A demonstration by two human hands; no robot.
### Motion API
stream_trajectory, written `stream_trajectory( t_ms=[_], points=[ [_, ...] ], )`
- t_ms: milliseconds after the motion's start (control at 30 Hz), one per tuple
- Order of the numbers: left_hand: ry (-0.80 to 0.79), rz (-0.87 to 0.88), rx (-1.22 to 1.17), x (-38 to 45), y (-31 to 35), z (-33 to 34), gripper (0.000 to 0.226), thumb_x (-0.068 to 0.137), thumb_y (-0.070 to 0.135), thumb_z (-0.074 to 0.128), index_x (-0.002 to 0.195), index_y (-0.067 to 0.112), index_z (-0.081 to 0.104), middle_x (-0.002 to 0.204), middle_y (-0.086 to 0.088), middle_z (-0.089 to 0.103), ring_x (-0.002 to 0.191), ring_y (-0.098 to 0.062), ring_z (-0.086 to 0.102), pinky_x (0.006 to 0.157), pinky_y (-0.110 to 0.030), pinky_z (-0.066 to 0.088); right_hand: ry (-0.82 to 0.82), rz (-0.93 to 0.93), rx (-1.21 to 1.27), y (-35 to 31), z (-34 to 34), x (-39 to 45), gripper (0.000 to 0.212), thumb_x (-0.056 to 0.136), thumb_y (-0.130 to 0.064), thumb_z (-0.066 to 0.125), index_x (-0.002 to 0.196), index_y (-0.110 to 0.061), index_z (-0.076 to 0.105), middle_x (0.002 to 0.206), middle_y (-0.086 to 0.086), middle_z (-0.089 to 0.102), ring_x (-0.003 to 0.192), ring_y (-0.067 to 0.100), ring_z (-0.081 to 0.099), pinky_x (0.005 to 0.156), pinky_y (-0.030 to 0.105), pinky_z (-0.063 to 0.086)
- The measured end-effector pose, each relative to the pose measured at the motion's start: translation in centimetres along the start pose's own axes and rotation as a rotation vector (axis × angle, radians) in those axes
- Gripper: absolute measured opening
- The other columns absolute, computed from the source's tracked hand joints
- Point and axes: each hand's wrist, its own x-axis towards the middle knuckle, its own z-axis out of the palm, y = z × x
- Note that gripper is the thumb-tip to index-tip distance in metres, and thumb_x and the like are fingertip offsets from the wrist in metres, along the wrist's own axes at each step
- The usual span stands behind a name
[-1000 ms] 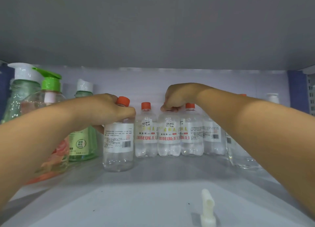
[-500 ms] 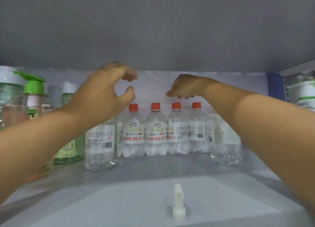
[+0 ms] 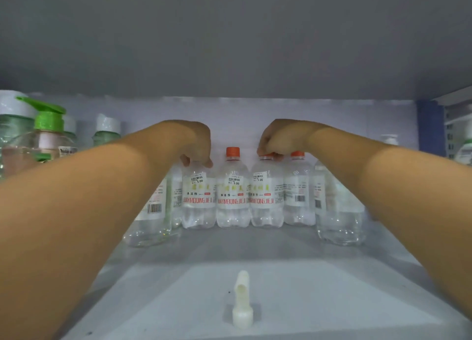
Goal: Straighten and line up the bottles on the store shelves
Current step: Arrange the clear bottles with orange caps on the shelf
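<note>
both hands reach to the back row on the shelf [image 3: 255,275]. the left hand [image 3: 195,145] fingers curl round one bottle [image 3: 198,199] top; the right hand [image 3: 277,139] pinches another bottle's orange cap [image 3: 267,156], likely to square the row.

Single head view, level with shelf [image 3: 255,283], facing straight into bay, close; both forearms reach in.
</note>
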Motion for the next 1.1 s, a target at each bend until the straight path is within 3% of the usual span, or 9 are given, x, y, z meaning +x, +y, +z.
stream_trajectory(
  t_ms=[167,367,533,667,767,833,933,1033,1100],
  points=[
    [0.039,0.011,-0.003,0.0,-0.5,0.7,0.035,0.096,0.042,0.066,0.111,0.011,0.068,0.094,-0.006,0.075,0.082,-0.022,0.071,0.087,-0.036,0.056,-0.027,-0.004,-0.024,-0.1,0.3,0.2,0.025,0.100,-0.012,0.057,0.118,-0.006,0.072,0.119,0.012,0.073,0.092,0.020,0.066,0.089,0.031,0.052],
    [0.022,0.000,0.019,0.0,-0.3,1.0,0.033,0.097,0.040,0.064,0.112,0.012,0.068,0.102,-0.005,0.073,0.094,-0.024,0.072,0.084,-0.034,0.056,0.003,-0.003,-0.022,-0.2,0.5,-0.2,0.022,0.101,-0.012,0.056,0.115,-0.014,0.072,0.085,-0.007,0.067,0.092,0.018,0.069,0.080,0.028,0.056],
    [0.099,-0.010,-0.035,-1.0,1.5,1.5,0.038,0.097,0.026,0.060,0.132,0.010,0.058,0.125,-0.007,0.060,0.109,-0.025,0.062,0.080,-0.031,0.051,-0.018,-0.011,-0.234,-0.8,-1.8,-4.4,0.053,0.104,-0.054,0.044,0.136,-0.016,0.061,0.138,0.003,0.058,0.125,0.028,0.057,0.106,0.041,0.047],
    [0.281,0.143,-0.310,-3.6,3.3,-0.2,0.050,0.099,0.040,0.061,0.145,0.024,0.050,0.147,0.000,0.049,0.119,-0.023,0.055,0.097,-0.032,0.046,0.147,0.139,-0.164,2.7,-4.2,-10.3,0.064,0.098,-0.063,0.050,0.143,-0.017,0.054,0.146,0.002,0.053,0.112,0.027,0.061,0.103,0.039,0.051],
    [0.277,0.244,-0.564,-5.5,4.7,-1.2,0.036,0.098,0.042,0.062,0.131,0.028,0.063,0.131,0.009,0.060,0.106,-0.016,0.059,0.082,-0.028,0.048,-0.214,0.395,0.225,4.3,-3.5,-14.5,0.085,0.085,-0.069,0.064,0.146,-0.012,0.044,0.140,0.008,0.059,0.089,0.028,0.075,0.080,0.035,0.061],
    [0.256,0.282,-0.614,-6.4,5.7,-1.4,0.033,0.096,0.045,0.063,0.125,0.029,0.065,0.124,0.011,0.063,0.103,-0.013,0.063,0.079,-0.026,0.047,-0.308,0.393,0.291,3.7,-2.5,-15.3,0.064,0.091,-0.059,0.065,0.130,-0.011,0.048,0.123,0.011,0.071,0.080,0.025,0.078,0.072,0.019,0.051],
    [0.204,0.314,-0.622,-7.2,7.1,-1.9,0.035,0.093,0.058,0.061,0.121,0.037,0.063,0.113,0.011,0.067,0.093,-0.014,0.069,0.071,-0.027,0.048,-0.230,0.286,0.343,2.2,-0.9,-13.7,0.076,0.091,-0.060,0.064,0.147,-0.017,0.035,0.145,0.016,0.056,0.087,0.025,0.078,0.087,0.032,0.038],
    [0.200,0.310,-0.505,-7.4,7.9,-2.4,0.046,0.089,0.076,0.049,0.123,0.046,0.057,0.111,0.012,0.066,0.088,-0.016,0.071,0.058,-0.023,0.044,-0.353,0.091,0.466,1.0,-0.4,-11.5,0.087,0.089,-0.060,0.067,0.153,-0.011,0.035,0.148,0.015,0.052,0.095,0.023,0.077,0.092,0.034,0.052],
    [0.187,0.295,-0.389,-7.2,7.5,-2.3,0.057,0.087,0.077,0.051,0.135,0.046,0.051,0.121,0.013,0.063,0.096,-0.012,0.065,0.070,-0.026,0.047,-0.401,0.021,0.528,1.7,-1.6,-10.6,0.076,0.092,-0.049,0.070,0.148,-0.006,0.043,0.139,0.018,0.058,0.105,0.027,0.074,0.093,0.039,0.060]
  ],
)
